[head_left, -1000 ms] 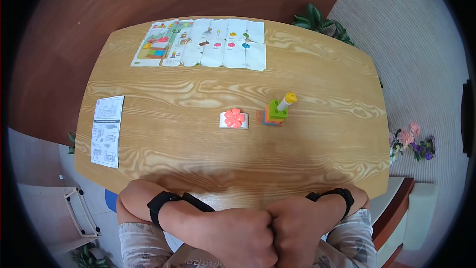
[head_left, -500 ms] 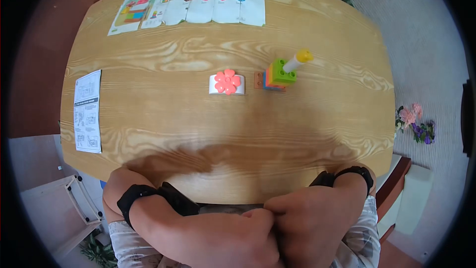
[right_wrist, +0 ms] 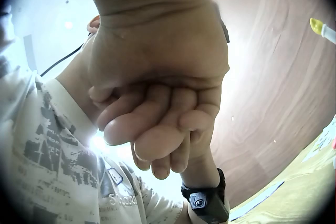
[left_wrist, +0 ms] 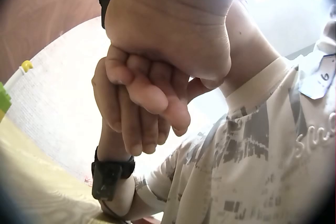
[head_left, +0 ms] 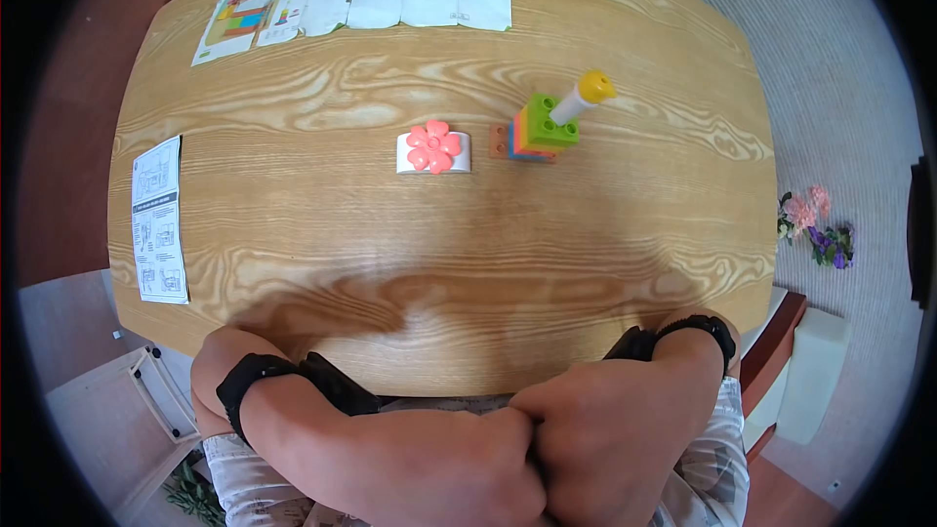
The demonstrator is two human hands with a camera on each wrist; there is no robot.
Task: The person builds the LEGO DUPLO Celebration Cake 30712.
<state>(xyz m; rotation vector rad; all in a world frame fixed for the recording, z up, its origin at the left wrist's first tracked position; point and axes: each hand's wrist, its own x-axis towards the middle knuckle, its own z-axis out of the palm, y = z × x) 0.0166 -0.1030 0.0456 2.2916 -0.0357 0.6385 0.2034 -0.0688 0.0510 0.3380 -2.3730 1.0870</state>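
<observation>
At the bottom of the head view, my left hand (head_left: 459,464) and right hand (head_left: 615,429) touch each other in front of the body, off the table's near edge. Both wrist views show loosely curled fingers with nothing held in them. Farther off on the table sits a white curved block with a pink flower piece (head_left: 433,146) on top. To its right stands a stack of coloured blocks (head_left: 549,125), green uppermost, on a brown base. A white stick with a yellow tip (head_left: 593,88) leans up from the green block.
A folded picture sheet (head_left: 410,0) lies along the far edge of the wooden table (head_left: 342,215). A printed leaflet (head_left: 158,220) lies at the left edge. Beyond the right edge are artificial flowers (head_left: 820,224) and a pale seat (head_left: 815,381).
The head view has tilted, so the table and its items appear higher and slightly farther left. My hands remain together, and the blocks keep their places on the table.
</observation>
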